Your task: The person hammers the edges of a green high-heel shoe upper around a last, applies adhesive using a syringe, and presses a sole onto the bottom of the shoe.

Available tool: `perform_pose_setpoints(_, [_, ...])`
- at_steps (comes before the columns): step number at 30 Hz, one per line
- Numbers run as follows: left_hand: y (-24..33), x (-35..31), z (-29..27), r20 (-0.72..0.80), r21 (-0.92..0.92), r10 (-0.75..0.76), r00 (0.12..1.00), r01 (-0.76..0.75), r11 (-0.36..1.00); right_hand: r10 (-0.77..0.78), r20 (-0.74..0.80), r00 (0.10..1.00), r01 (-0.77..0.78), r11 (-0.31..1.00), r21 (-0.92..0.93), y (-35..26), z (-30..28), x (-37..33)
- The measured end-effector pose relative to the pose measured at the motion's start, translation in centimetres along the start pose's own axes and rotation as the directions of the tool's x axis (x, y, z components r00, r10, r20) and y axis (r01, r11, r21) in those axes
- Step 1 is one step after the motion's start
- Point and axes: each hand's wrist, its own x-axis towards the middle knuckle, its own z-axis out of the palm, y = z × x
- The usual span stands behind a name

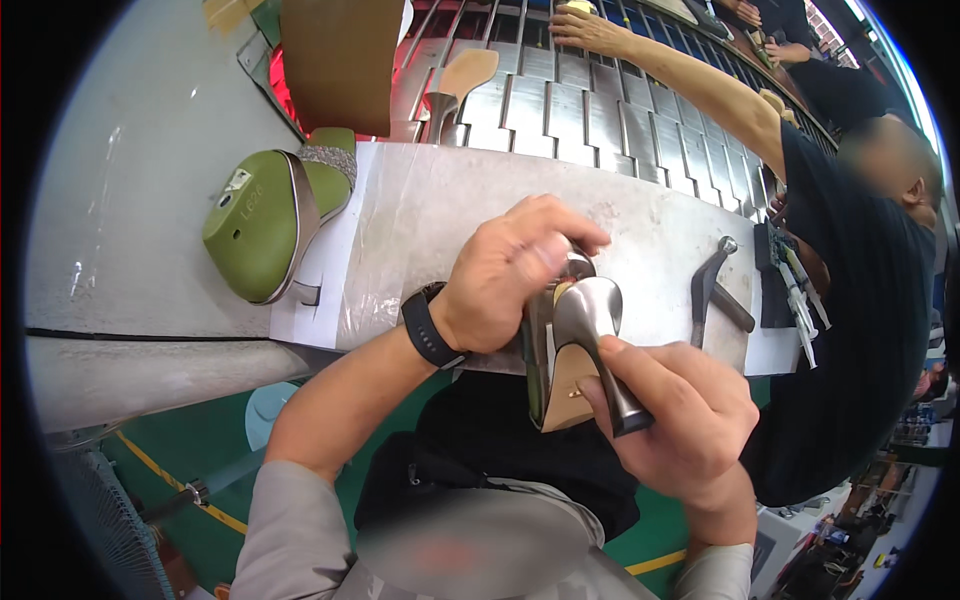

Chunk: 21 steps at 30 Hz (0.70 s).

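Observation:
A high-heeled shoe with a beige sole [568,385] and green along its side is held over the table's near edge. Its tall metallic-grey heel [590,305] slants toward me. My right hand [690,410] is closed round the narrow end of that heel, thumb against the sole. My left hand [510,265] curls over the back of the shoe, its fingers a little blurred. Whether the heel is fixed to the sole I cannot tell. To the left, a green shoe last [255,225] wearing a strapped shoe lies on white paper [335,262].
A hammer [708,290] lies on the grey table [430,190], beside a black holder [768,260] with pen-like tools. Behind runs a slatted metal conveyor [585,125] carrying a heeled sole [465,75]. A brown board [340,65] stands back left. A co-worker's arm [700,90] reaches across the conveyor.

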Motion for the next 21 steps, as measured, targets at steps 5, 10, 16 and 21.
perform_pose_setpoints(5, [-0.3, -0.2, -0.1, 0.039, 0.086, 0.117, 0.992, -0.12, 0.989, -0.026, 0.023, 0.999, 0.025, 0.998, 0.061, 0.4, 1.6, -1.4])
perform_pose_setpoints(10, [-0.7, -0.6, -0.5, 0.009, 0.04, 0.089, 0.996, -0.089, 0.995, -0.065, 0.035, 0.997, 0.063, 0.997, 0.043, 0.4, 2.7, -1.2])
perform_pose_setpoints(16, [-0.7, -0.5, -0.6, 0.018, 0.055, 0.079, 0.997, -0.08, 0.995, -0.046, 0.06, 0.997, 0.045, 0.999, 0.02, 0.5, 2.8, -1.3])
perform_pose_setpoints(21, [-1.1, -0.7, -0.7, -0.008, 0.024, 0.099, 0.995, -0.099, 0.995, -0.079, 0.004, 0.997, 0.079, 0.997, -0.013, 0.8, 4.0, -1.9])
